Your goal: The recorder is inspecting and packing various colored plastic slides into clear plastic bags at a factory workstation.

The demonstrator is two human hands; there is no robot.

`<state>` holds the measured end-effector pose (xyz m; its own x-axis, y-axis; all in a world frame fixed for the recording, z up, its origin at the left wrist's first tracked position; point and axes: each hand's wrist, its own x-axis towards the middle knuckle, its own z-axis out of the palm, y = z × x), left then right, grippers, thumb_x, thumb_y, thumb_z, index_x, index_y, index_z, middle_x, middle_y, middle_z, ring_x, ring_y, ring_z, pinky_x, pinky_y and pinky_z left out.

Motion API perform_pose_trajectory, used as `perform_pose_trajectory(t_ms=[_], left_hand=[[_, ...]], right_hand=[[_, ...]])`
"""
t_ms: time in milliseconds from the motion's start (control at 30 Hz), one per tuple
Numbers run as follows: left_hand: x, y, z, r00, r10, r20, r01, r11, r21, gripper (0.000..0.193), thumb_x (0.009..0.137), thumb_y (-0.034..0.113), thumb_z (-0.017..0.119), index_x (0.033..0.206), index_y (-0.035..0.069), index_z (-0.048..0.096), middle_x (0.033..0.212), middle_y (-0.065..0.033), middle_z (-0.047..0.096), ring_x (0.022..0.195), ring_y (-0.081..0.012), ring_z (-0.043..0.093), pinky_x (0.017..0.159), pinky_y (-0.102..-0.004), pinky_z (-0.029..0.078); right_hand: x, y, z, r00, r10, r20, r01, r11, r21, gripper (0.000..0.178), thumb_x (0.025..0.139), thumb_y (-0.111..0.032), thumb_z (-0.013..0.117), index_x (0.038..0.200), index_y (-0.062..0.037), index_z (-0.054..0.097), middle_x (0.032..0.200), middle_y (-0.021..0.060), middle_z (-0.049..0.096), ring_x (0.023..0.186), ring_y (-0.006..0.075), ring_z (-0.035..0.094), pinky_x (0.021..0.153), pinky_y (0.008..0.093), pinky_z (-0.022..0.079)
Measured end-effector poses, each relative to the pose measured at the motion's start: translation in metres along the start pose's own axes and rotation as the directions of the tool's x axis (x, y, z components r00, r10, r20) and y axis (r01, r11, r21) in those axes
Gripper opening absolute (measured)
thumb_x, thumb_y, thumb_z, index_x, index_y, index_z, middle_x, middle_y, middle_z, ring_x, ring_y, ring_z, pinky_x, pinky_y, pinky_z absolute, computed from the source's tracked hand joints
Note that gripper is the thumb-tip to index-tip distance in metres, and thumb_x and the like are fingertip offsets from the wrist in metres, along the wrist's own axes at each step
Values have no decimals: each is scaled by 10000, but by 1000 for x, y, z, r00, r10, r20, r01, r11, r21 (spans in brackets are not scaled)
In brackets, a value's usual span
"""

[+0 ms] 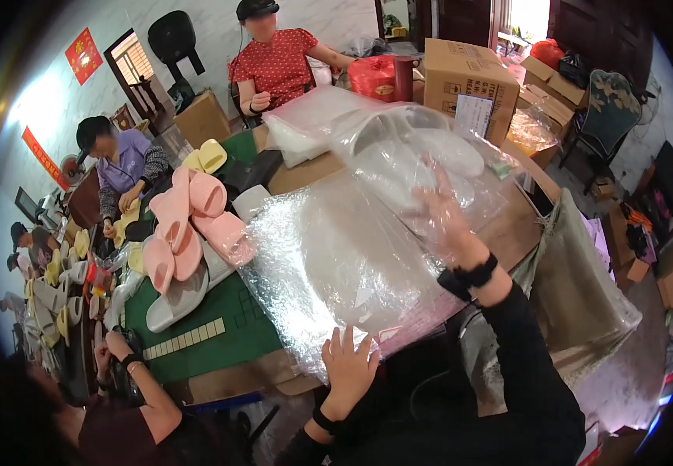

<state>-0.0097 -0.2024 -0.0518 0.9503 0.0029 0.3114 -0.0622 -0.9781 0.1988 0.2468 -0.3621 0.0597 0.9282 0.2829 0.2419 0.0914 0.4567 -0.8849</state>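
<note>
Bag stack (325,256) is our landmark: our L hand (350,365) lies on its near edge, fingers wide, gripping nothing AFAICT. Our R hand (448,221) is by its far R corner, at a bagged pr of whitish slippers (414,147); fingers spread but blurred, can't tell if they pinch film. Pink slippers (185,225) sit just L of stack. Step's prob. setting the bagged pr aside; next move calls for R clearing it, then lifting one fresh bag while L steadies the stack.
</note>
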Motion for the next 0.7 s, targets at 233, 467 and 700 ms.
perform_pose_trajectory(t_ms=[233,467,700], left_hand=[[9,8,2,999,26,-27,-27,998,-49,337,797,300,652,1093,137,657,1290,-182,501,1197,-400,433,980,-518,307],[13,1,-26,995,11,99,11,975,-220,503,811,284,655,1270,115,537,1377,-195,409,1210,-409,425,981,-498,330],[45,3,-132,829,537,153,12,256,-967,442,922,211,568,1315,29,482,1294,-184,514,1173,-370,476,996,-442,364]], right_hand=[[66,36,-75,958,190,-214,-126,951,283,518,941,-248,524,1364,-24,326,1291,183,451,1155,272,492,939,425,479],[-92,51,3,989,79,-126,-112,953,-282,364,912,-183,549,1235,-32,477,1212,118,549,1134,255,519,960,357,411],[-154,76,52,865,-60,497,484,355,-800,405,829,-101,588,1227,-49,535,1344,168,457,1213,364,425,1022,445,345]])
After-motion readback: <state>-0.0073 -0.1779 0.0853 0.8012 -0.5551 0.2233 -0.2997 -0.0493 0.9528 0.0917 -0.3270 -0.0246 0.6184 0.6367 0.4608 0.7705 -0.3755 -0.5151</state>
